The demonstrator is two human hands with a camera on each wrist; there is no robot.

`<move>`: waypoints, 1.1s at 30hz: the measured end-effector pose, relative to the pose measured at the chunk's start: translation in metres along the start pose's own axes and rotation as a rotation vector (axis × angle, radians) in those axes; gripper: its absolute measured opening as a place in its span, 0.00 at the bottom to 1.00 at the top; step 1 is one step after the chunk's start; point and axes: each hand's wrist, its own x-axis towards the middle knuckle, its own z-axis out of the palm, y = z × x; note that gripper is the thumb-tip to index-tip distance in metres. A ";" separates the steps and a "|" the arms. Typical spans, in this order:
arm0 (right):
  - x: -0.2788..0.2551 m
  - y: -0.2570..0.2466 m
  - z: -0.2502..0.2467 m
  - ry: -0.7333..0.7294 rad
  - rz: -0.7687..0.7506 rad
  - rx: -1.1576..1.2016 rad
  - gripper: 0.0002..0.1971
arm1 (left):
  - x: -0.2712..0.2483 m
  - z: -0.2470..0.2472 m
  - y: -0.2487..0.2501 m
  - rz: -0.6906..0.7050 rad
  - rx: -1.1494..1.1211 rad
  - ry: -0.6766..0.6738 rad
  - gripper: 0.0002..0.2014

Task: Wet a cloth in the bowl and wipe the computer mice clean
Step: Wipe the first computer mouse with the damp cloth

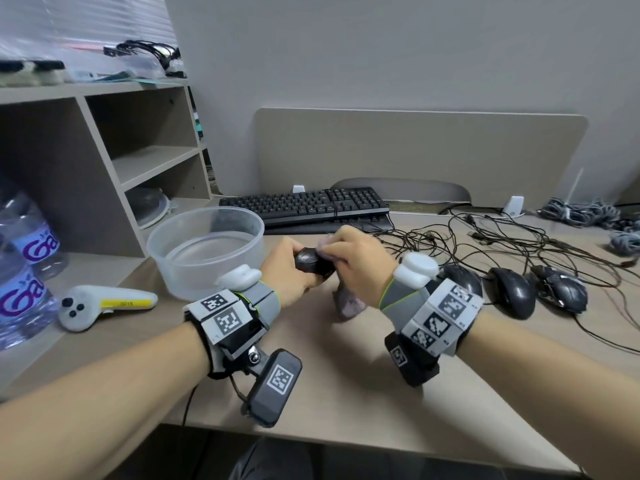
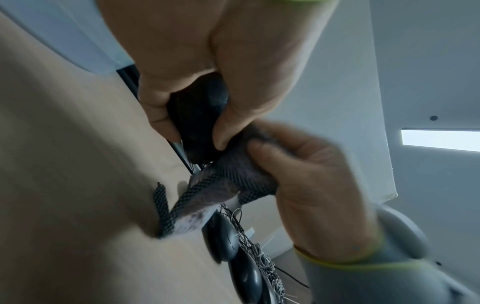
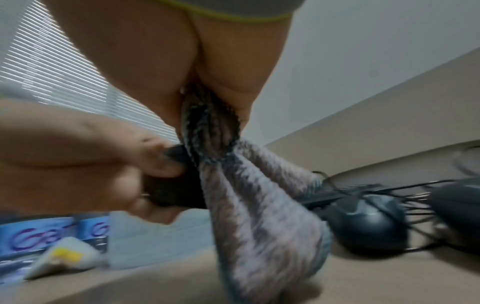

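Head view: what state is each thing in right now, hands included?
Left hand: grips a mouse, lifted.
Right hand: presses the cloth on that mouse.
Bowl: upright, holds water.
Three other mice: on the desk.

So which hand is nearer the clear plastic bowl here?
Left. The left hand, gripping the mouse, sits just beside the bowl; the right hand, holding the cloth, is farther off, beyond the mouse.

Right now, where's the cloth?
In the head view the cloth is at the desk's centre, gripped by the right hand and pressed against the black mouse that the left hand holds, just right of the clear bowl.
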 end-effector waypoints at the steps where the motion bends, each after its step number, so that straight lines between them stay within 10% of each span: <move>1: -0.004 -0.010 0.003 0.000 -0.077 0.047 0.13 | 0.000 -0.001 0.000 0.010 -0.004 -0.001 0.19; 15: 0.003 0.003 -0.002 0.010 0.085 0.016 0.14 | -0.005 -0.007 0.003 0.042 0.050 -0.022 0.23; 33: -0.004 -0.021 0.006 0.002 -0.141 0.062 0.16 | 0.001 -0.008 0.000 0.049 0.028 -0.034 0.21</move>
